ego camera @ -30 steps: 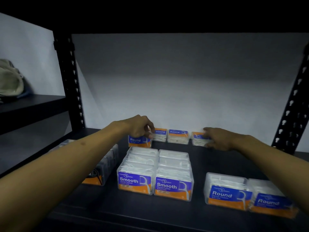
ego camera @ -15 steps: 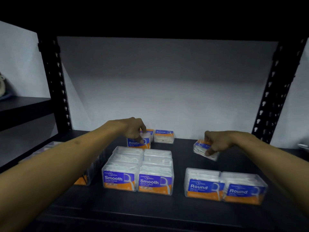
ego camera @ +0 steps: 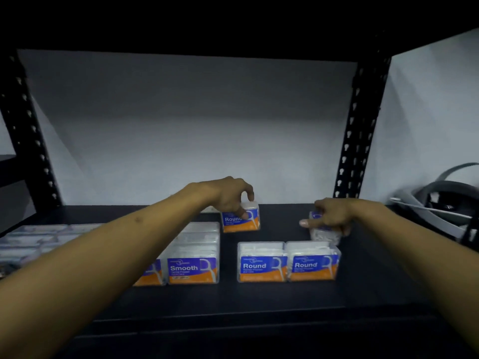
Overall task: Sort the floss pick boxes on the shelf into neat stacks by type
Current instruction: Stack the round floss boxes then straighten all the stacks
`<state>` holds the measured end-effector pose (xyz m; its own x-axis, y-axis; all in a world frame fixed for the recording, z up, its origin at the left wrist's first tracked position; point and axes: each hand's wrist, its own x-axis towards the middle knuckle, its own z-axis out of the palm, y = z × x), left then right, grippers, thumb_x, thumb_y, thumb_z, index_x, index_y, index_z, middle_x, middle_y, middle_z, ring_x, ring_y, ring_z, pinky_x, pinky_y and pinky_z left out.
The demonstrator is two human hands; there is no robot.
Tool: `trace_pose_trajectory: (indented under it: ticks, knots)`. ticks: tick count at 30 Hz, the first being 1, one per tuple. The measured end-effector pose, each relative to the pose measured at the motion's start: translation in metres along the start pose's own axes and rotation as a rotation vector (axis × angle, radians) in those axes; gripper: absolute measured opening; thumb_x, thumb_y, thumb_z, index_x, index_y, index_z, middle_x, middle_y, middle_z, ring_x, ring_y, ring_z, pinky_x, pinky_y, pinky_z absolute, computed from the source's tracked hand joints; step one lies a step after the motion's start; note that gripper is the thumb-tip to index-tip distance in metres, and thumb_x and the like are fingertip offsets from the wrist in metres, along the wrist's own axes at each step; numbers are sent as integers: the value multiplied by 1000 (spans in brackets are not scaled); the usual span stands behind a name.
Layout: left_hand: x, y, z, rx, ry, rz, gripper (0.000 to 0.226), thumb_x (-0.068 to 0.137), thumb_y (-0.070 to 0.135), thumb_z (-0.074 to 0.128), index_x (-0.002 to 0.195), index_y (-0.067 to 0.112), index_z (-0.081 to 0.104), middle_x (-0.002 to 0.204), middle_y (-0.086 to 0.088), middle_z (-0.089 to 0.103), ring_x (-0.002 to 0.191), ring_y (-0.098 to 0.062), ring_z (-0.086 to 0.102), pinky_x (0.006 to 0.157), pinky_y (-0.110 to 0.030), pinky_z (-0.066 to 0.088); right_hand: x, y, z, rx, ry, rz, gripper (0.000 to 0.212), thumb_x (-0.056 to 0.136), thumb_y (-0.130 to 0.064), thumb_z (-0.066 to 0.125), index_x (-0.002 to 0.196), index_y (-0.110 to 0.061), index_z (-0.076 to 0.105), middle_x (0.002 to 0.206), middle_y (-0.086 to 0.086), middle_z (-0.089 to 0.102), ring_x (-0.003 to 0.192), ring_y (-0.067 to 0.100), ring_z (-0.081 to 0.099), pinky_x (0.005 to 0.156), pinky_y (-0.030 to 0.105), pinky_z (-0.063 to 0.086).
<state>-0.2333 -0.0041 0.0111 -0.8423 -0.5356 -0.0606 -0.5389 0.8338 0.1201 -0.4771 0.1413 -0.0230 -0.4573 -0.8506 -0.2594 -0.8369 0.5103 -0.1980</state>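
Observation:
My left hand (ego camera: 228, 196) grips a "Round" floss pick box (ego camera: 242, 223) standing on the black shelf (ego camera: 259, 299), behind the front rows. My right hand (ego camera: 329, 215) holds another clear box (ego camera: 325, 234) low over the shelf, just behind the right "Round" stack; its label is mostly hidden by my fingers, and my index finger points left. Two "Round" stacks (ego camera: 287, 263) stand side by side at the front middle. "Smooth" stacks (ego camera: 193, 260) stand left of them, partly hidden by my left forearm.
More clear boxes (ego camera: 39, 242) lie blurred at the far left of the shelf. Black perforated uprights (ego camera: 359, 130) frame the bay, with a white wall behind. A grey headset-like object (ego camera: 445, 208) sits beyond the right upright. The upper shelf overhangs darkly.
My view has swung right. My right hand has carried its box forward and down to behind the "Round" stacks. My left hand has drawn its "Round" box rightwards away from the back row.

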Motion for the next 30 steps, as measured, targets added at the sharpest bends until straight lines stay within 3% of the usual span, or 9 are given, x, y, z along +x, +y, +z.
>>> trace_pose_trajectory:
  ticks: [3, 6, 8, 12, 16, 18, 20, 23, 30]
  knots:
    - [3, 15, 7, 31, -25, 21, 55, 84, 38, 77, 132, 23, 54, 125, -3, 63, 100, -19, 63, 90, -36, 55, -15, 17, 11, 137, 5, 2, 67, 84, -70, 55, 118, -13, 55, 100, 19, 70, 65, 27, 68, 49, 32, 56]
    - [4, 27, 12, 37, -46, 38, 54, 83, 38, 77, 129, 21, 56, 124, -3, 66, 99, -20, 65, 90, -37, 56, -30, 36, 22, 279, 20, -11, 53, 91, -61, 53, 119, -17, 63, 91, 11, 69, 63, 21, 64, 55, 35, 59]
    - [3, 34, 15, 37, -53, 43, 54, 83, 38, 78, 129, 20, 56, 124, -4, 67, 102, -20, 66, 90, -37, 56, -38, 46, 28, 243, 133, -17, 53, 83, -67, 61, 103, -19, 70, 88, 2, 71, 75, 18, 68, 68, 32, 57]
    - [0, 45, 20, 41, -48, 40, 56, 84, 35, 77, 133, 17, 55, 128, -5, 65, 108, -22, 66, 90, -34, 55, -56, 54, 56, 375, 477, 96, 64, 67, -79, 67, 82, -17, 64, 85, 1, 67, 82, 17, 62, 63, 30, 42]
    - [0, 49, 23, 63, -35, 26, 58, 86, 32, 76, 137, 17, 53, 132, -6, 63, 113, -24, 64, 93, -35, 53, -64, 56, 83, 660, 676, 85, 66, 74, -69, 70, 104, -11, 61, 106, 7, 67, 99, 24, 62, 79, 35, 46]
    - [2, 50, 24, 75, -34, 16, 58, 86, 32, 75, 138, 17, 53, 133, -6, 63, 114, -24, 64, 94, -36, 53, -66, 57, 86, 744, 648, 23, 69, 86, -63, 60, 131, -12, 53, 127, 9, 63, 116, 24, 59, 97, 34, 43]
    - [4, 51, 25, 79, -38, 9, 58, 86, 31, 75, 138, 18, 52, 133, -6, 63, 115, -24, 64, 95, -36, 53, -71, 60, 84, 800, 567, -33, 66, 94, -53, 56, 148, -17, 42, 134, 9, 60, 120, 20, 57, 100, 30, 38]
    - [5, 49, 27, 74, -32, 6, 57, 87, 31, 74, 138, 18, 52, 133, -5, 63, 114, -24, 64, 94, -36, 52, -76, 67, 81, 812, 451, -51, 74, 88, -36, 72, 151, -15, 39, 127, 10, 65, 107, 17, 63, 95, 27, 43]
    - [3, 45, 26, 8, -16, 3, 56, 86, 32, 76, 136, 18, 55, 133, -5, 62, 114, -23, 63, 93, -35, 53, -78, 69, 85, 884, 602, -187, 87, 69, -18, 89, 144, -13, 46, 112, -2, 70, 92, 18, 71, 93, 36, 54]
